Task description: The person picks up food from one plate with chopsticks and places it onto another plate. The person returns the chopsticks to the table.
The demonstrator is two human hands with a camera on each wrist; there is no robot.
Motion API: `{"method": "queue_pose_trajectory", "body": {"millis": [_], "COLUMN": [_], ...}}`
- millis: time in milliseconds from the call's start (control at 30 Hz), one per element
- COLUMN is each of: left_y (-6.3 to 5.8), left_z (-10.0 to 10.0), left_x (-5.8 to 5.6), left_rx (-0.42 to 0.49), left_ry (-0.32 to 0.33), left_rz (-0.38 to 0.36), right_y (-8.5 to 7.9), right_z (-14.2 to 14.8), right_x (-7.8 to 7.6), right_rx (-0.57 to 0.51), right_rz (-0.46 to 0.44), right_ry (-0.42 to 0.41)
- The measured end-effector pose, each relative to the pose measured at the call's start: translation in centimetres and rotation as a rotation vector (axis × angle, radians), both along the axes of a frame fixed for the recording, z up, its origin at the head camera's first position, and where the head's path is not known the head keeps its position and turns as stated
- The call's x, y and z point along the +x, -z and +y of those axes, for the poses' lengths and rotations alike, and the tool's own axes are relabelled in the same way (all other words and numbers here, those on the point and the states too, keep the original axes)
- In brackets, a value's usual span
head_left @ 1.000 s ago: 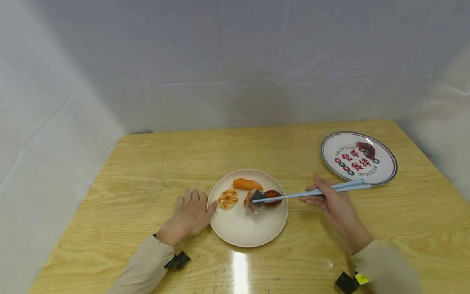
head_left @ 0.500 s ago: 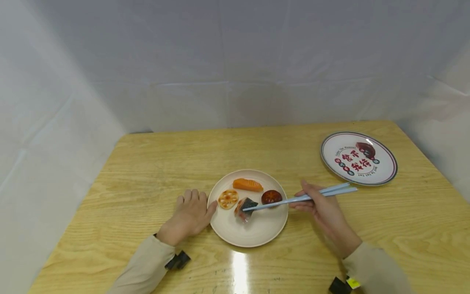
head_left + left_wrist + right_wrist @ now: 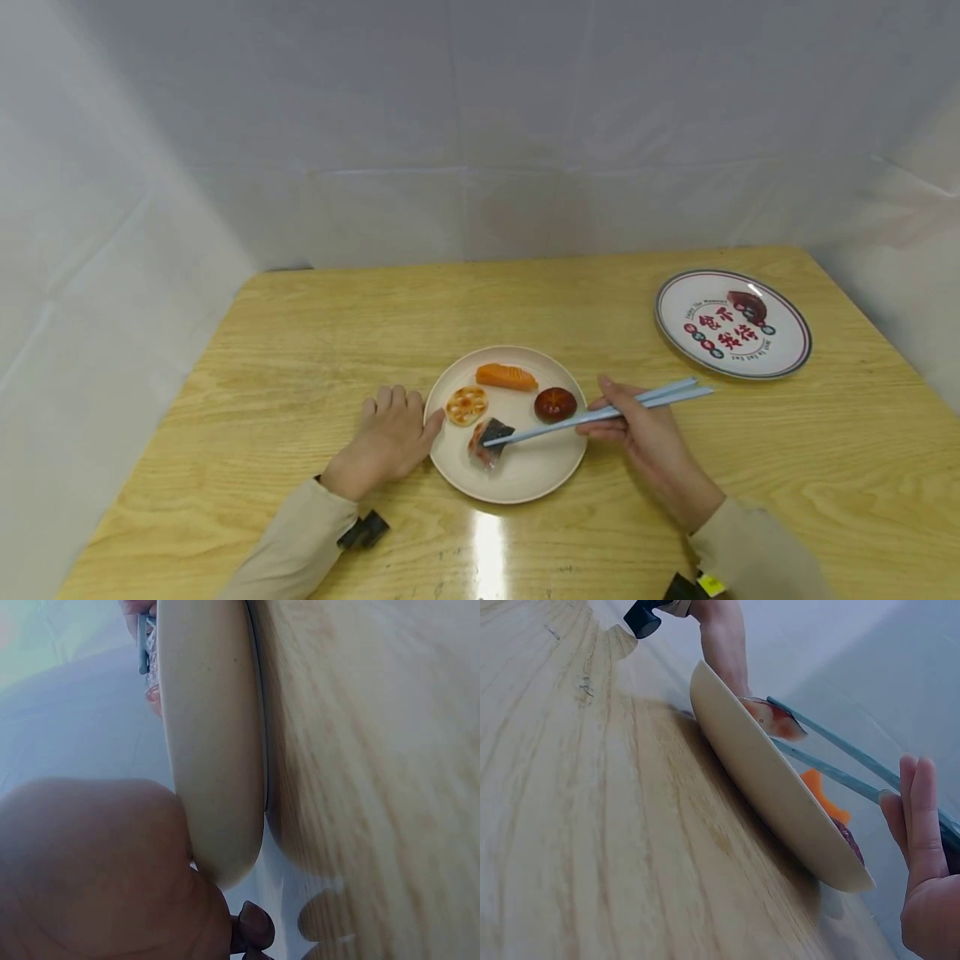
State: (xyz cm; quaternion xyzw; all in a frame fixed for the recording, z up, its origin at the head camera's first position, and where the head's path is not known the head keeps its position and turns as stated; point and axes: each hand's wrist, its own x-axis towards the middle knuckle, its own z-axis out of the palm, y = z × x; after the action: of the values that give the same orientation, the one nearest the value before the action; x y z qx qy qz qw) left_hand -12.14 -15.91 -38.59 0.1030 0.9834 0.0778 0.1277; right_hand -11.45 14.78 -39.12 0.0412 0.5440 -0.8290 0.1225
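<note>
My right hand (image 3: 648, 429) grips a pair of light blue chopsticks (image 3: 600, 413). Their tips lie on either side of a sushi-like piece (image 3: 491, 442), dark on one side, reddish on the other, with a clear glossy end. It sits low over the front left of a cream plate (image 3: 510, 492); the right wrist view shows the piece (image 3: 774, 718) between the sticks. My left hand (image 3: 386, 437) lies on the table at the plate's left, its thumb touching the rim. On the plate are also a lotus root slice (image 3: 467, 406), an orange carrot-like piece (image 3: 506, 377) and a brown mushroom cap (image 3: 555, 405).
A white oval plate (image 3: 731, 358) with red printed characters and a dark rim stands at the back right of the wooden table (image 3: 360, 325). Pale sheeting (image 3: 465, 125) hangs behind the table and at both sides.
My right hand has moved left and toward me with the chopsticks. The sushi-like piece has shifted from beside the mushroom cap to the plate's front left. My left hand has stayed put.
</note>
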Motion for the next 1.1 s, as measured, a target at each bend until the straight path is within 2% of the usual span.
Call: {"method": "queue_pose_trajectory", "body": {"millis": [433, 633, 900, 1100], "left_y": [0.0, 0.0, 0.1, 0.1], "left_z": [0.1, 0.1, 0.1, 0.0], "left_x": [0.0, -0.1, -0.1, -0.1], "left_rx": [-0.007, -0.013, -0.018, -0.020], "left_ry": [0.000, 0.005, 0.002, -0.001], "left_rz": [-0.006, -0.004, -0.015, -0.017], "right_y": [0.0, -0.8, -1.4, -1.6], "right_z": [-0.6, -0.3, 0.7, 0.2], "right_x": [0.1, 0.4, 0.7, 0.3], "right_rx": [0.069, 0.175, 0.270, 0.361], "right_rz": [-0.020, -0.026, 0.047, 0.056], "right_ry": [-0.013, -0.010, -0.028, -0.048]}}
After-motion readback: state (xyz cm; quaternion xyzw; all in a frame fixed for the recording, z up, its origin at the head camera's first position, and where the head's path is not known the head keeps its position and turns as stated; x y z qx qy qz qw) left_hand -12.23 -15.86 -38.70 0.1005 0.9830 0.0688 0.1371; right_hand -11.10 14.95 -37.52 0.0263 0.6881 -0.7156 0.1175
